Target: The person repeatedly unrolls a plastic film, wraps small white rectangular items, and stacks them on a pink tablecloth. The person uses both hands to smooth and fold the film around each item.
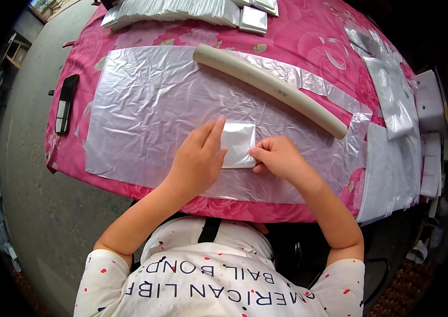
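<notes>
A small square of folded clear plastic film (238, 142) lies flat in front of me. My right hand (282, 158) pinches its right edge between thumb and fingers. At the left edge, my left hand (196, 157) rests with fingers stretched out and the thumb against the square. Under both hands spreads a large wrinkled sheet of clear plastic (144, 105). Lying slantwise on that sheet, a long beige plastic pipe (271, 87) runs from the upper middle down to the right.
Rows of folded plastic squares (176, 10) line the table's far edge. A black phone (66, 104) lies at the left. Stacked flat plastic bags (390, 169) cover the right side, beside white containers (431, 103). A pink flowered cloth (287, 26) covers the table.
</notes>
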Demonstrator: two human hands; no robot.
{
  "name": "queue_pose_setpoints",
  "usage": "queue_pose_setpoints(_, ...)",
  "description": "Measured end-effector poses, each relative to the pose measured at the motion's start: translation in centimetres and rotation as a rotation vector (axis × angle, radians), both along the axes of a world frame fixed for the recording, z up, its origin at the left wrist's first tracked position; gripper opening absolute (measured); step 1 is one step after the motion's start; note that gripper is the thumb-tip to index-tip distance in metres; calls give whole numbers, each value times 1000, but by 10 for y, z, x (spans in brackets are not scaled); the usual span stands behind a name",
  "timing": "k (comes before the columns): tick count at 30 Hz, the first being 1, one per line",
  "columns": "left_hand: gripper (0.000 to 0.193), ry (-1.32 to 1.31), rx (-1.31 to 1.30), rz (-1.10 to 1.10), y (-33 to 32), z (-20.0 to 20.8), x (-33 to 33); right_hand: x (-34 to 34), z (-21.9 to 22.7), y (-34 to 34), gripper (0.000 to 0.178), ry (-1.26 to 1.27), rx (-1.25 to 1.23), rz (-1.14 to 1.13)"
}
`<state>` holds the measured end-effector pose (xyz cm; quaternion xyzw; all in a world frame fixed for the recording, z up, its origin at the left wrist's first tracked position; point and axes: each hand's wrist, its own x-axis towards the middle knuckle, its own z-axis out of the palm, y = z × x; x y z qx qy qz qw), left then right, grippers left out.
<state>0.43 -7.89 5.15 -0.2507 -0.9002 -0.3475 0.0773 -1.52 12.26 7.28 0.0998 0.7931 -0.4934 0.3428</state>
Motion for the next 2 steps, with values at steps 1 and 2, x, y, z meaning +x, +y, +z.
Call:
queue_pose_setpoints(1,70,110,-57,-74,0,-4,2,-1,0,0,20,-15,-1,1)
queue_pose_setpoints(2,70,110,-55,-74,1,-4,2,-1,0,0,20,-25,-16,-11)
